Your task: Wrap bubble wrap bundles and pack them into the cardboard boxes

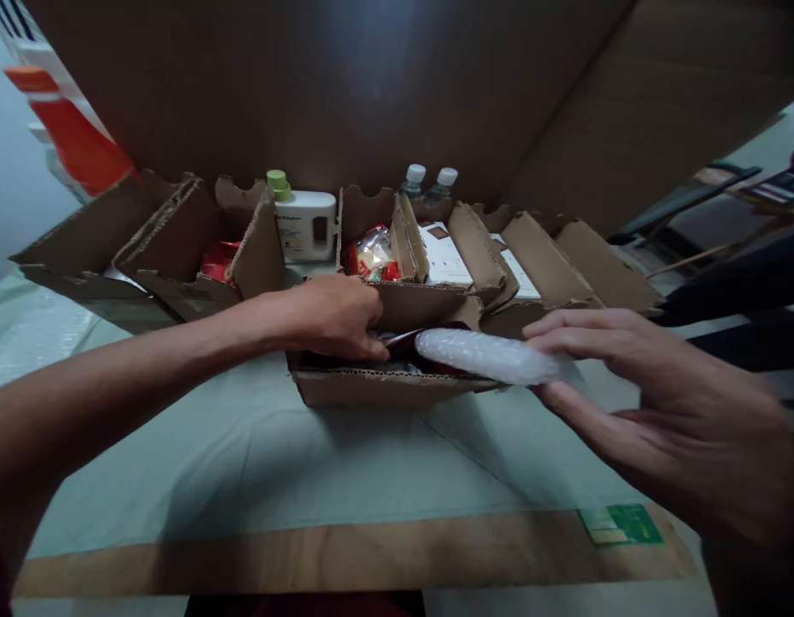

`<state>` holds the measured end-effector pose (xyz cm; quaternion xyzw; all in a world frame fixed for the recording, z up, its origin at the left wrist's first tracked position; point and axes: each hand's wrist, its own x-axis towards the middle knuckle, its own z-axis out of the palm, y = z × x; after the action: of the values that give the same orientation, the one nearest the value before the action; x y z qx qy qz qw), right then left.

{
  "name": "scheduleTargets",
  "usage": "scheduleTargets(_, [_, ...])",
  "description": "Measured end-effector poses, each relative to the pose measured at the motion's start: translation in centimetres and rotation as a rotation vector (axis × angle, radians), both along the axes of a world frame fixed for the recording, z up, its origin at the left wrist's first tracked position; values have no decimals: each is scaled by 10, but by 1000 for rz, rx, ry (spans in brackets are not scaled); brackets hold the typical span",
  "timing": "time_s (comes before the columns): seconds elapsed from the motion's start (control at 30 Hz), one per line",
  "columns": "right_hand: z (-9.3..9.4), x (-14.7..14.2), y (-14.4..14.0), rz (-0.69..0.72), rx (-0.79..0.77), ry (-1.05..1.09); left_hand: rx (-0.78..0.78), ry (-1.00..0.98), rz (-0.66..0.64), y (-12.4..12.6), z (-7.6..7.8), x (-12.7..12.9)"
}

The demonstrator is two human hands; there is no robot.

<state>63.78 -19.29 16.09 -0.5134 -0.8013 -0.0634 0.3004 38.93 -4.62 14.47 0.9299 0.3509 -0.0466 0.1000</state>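
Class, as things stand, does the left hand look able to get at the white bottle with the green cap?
Probably yes: the left hand looks near the white bottle, and nothing covers its green cap; the hand would first have to leave the front cardboard box.

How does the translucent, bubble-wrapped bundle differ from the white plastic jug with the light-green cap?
The translucent, bubble-wrapped bundle lies nearly flat, held at one end by the right hand; the white plastic jug with the light-green cap stands upright, held by neither hand.
The bundle looks bumpy and unprinted; the jug looks smooth, with dark print.
The bundle shows no handle; the jug has one.
Both look whitish.
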Motion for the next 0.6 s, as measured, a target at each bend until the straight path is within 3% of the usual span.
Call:
scheduleTargets(0.17, [-8, -5, 30, 101, -147, -74, 21, 120, -70, 3, -28, 23])
scheduleTargets(0.27, [-10, -9, 43, 86, -251, -16, 18, 103, -26, 7, -28, 18])
scheduleTargets(0.4, [-18, -16, 63, 131, -460, 20, -107, -3, 38, 14, -27, 9])
scheduleTargets(0.5, [-26, -16, 77, 268, -668, -115, -160, -78, 59, 16, -30, 7])
scheduleTargets(0.6, [-34, -13, 87, 326, -689, -271, -147, -39, 25, 15, -31, 9])
